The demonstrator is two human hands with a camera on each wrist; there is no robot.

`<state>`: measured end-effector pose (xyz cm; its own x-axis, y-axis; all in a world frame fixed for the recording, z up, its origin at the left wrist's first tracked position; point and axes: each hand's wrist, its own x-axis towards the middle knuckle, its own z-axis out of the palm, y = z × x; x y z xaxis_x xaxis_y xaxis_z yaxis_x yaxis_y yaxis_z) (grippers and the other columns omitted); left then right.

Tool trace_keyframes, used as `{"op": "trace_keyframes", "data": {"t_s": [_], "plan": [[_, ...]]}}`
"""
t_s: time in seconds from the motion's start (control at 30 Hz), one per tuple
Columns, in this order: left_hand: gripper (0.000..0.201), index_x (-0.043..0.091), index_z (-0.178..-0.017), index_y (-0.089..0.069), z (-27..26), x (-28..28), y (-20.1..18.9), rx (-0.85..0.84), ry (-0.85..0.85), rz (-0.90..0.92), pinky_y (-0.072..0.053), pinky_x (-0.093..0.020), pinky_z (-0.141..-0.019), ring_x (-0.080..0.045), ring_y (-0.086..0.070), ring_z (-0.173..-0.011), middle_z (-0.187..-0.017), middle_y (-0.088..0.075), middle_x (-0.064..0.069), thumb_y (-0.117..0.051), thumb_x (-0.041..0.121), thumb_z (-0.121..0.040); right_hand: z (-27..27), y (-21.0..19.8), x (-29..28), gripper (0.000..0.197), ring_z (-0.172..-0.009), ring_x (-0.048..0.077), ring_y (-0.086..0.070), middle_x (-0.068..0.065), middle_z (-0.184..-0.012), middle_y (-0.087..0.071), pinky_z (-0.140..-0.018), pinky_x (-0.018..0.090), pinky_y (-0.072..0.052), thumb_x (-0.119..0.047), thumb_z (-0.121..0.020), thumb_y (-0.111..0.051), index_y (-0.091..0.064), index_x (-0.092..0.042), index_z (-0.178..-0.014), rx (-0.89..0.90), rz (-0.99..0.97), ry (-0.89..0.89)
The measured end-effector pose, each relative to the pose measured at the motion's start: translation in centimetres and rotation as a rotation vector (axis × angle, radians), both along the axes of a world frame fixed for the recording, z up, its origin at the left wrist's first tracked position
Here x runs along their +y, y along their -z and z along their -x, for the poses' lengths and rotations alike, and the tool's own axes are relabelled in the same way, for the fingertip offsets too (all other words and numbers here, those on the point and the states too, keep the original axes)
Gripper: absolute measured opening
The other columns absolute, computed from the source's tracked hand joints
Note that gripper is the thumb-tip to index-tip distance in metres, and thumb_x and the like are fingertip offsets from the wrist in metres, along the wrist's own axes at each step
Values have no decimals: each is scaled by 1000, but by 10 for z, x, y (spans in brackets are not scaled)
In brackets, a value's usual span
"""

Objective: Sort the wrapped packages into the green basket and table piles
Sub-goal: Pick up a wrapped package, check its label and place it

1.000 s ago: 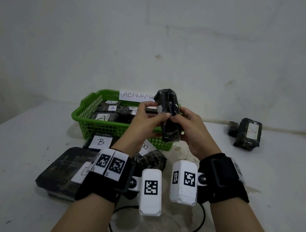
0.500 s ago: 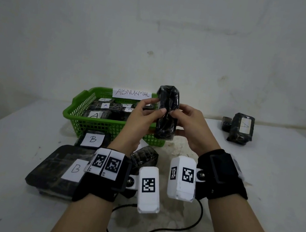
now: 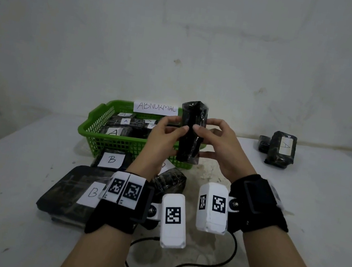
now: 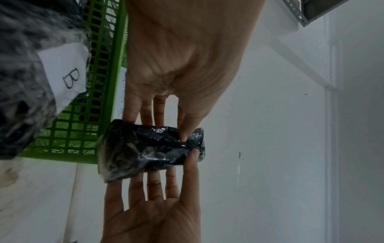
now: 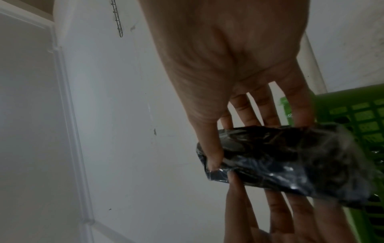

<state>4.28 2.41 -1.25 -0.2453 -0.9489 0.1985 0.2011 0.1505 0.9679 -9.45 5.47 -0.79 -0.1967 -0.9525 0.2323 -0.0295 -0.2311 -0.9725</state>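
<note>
Grip: my left hand (image 3: 165, 136) and right hand (image 3: 217, 144) pinch the upright package (image 3: 191, 131).
Risk: no label visible; I could missort it.

I see the held package (image 3: 191, 133) wrapped in glossy, crinkled black plastic film; the green basket (image 3: 102, 126) looks like smooth moulded plastic lattice, its labels (image 3: 155, 107) matt white paper, and the table (image 3: 319, 213) a matt, scuffed white surface

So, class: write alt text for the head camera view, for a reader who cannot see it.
Both hands, left hand and right hand, hold a black wrapped package upright before a green basket of packages signed ABNORMAL. B-labelled packages lie front left, an A-labelled package far right.
</note>
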Motion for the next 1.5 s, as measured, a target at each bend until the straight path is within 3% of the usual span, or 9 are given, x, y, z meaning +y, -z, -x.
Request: {"op": "trace_keyframes", "data": {"t_s": [0.2,0.3,0.47,0.67,0.83,1.03,1.17,1.3,1.5], "plan": [[19,16,-110,-50,2,-3,0,68,-41,13,-53,-24,-56,-14,-63,-77,-98,-61,-13,-54,9,-93,-1,0,0,14,-69,6,-59,-1,-86,-59,-62,23,-49,-29,-98,-49,-56,-20,-90,-35,34,0],[31,20,-112,-36,3,-3,3,80,-44,8,-52,-24,-52,-11,-62,-63,-88,-60,-12,-54,5,-92,-1,-1,1,8,-72,11,-58,2,-92,-58,-56,26,-48,-27,-95,-55,-54,-19,-97,-30,2,-55],[15,12,-111,-53,7,-3,2,2,-36,1,-52,-27,-65,-19,-65,-82,-99,-66,-12,-50,12,-96,-1,0,0,14,-67,11,-59,4,-90,-59,-52,27,-48,-21,-91,-61,-52,-17,-102,-64,15,-59],[38,20,-117,-61,8,-1,-1,-107,-10,2,-47,-40,-95,-20,-58,-111,-119,-64,-5,-31,36,-102,5,2,-3,33,-74,13,-62,4,-93,-55,-56,23,-50,-9,-79,-73,-53,-19,-103,-66,52,29],[36,10,-126,-52,11,3,-1,-52,68,7,-52,-28,-82,-9,-62,-97,-109,-64,1,-53,26,-94,1,5,-3,62,-71,5,-57,-2,-91,-49,-62,18,-49,-6,-73,-78,-43,-18,-122,62,68,15],[30,17,-125,-55,5,2,-1,-34,59,-19,-50,-35,-86,-14,-60,-105,-110,-63,1,-51,18,-95,3,2,-1,18,-86,10,-59,3,-98,-55,-71,26,-47,-18,-91,-60,-57,-21,-109,76,33,-29],[36,22,-131,-53,5,3,-2,-35,101,23,-48,-37,-95,-12,-59,-107,-112,-63,5,-50,15,-96,2,4,-3,24,-85,14,-62,4,-100,-60,-74,36,-53,-19,-91,-61,-53,-18,-114,79,17,-42],[37,34,-127,-52,5,4,-3,-35,101,28,-46,-41,-100,-9,-60,-106,-111,-65,6,-55,18,-94,1,6,-5,19,-78,13,-62,6,-92,-59,-63,31,-54,-13,-89,-62,-53,-14,-106,113,69,40],[53,20,-137,-46,4,2,-3,-2,2,35,-51,-42,-93,-13,-63,-94,-91,-62,5,-61,6,-88,1,4,-3,28,-82,12,-63,3,-94,-62,-63,29,-53,-16,-88,-65,-56,-12,-114,98,71,44]]}}
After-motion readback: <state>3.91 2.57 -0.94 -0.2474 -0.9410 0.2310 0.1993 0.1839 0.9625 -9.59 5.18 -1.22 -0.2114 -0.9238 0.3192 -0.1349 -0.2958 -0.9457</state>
